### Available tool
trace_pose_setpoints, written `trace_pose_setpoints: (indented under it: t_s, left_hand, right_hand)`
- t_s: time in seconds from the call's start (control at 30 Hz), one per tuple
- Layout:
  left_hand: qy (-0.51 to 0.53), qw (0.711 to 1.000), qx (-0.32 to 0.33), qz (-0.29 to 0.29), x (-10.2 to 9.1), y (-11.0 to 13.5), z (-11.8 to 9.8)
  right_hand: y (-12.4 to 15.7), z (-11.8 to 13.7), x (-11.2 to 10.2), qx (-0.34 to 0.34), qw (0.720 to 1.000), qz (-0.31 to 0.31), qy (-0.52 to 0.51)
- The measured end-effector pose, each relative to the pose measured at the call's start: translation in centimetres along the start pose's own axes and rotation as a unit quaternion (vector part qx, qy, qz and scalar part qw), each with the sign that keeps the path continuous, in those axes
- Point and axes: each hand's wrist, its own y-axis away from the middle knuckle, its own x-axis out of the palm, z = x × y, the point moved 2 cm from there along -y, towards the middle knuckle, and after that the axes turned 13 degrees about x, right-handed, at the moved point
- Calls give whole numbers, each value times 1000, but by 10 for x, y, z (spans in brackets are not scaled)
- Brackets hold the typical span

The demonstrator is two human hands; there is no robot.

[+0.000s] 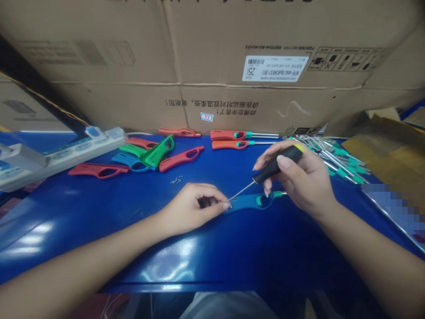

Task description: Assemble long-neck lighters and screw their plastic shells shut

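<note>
Grips a black-handled screwdriver (278, 165) in the loosely curled right hand (307, 179), slanting its shaft down to the left end of a blue lighter (245, 202) on the blue table (206, 241). Pinches that end with the left hand (194, 206), thumb and fingertips nearly together, near small metal pieces (176, 180).

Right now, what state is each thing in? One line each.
Screwdriver: in right hand, slanted, tip down
Front blue handle: lying flat, rod fitted, left hand at its end
Two orange-red handles: rods fitted
Handles at left: loose, no rods showing
Small metal pieces: loose
Rods at right: loose, piled
Power strip: plug inserted
Cardboard box: upright, print inverted
</note>
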Motion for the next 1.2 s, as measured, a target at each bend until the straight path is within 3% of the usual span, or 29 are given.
trace_pose_setpoints:
  t_s: [0.2, 0.4, 0.87, 1.07, 1.2]
  left_hand:
    - [14, 999, -2, -35, 1, 0, 3]
    - [-1, 1000, 9, -24, 2, 0, 4]
    - [-75, 996, 39, -32, -1, -1, 7]
    - [-75, 995, 53, -40, 0, 0, 6]
    - [-121, 987, 97, -35, 0, 1, 5]
  right_hand:
    - [6, 1, 9, -48, 998, -32, 15]
    - [13, -4, 8, -41, 998, -8, 38]
    - [16, -10, 11, -115, 988, -72, 75]
    - [20, -9, 14, -104, 988, -65, 96]
    - [21, -7, 14, -92, 988, -47, 112]
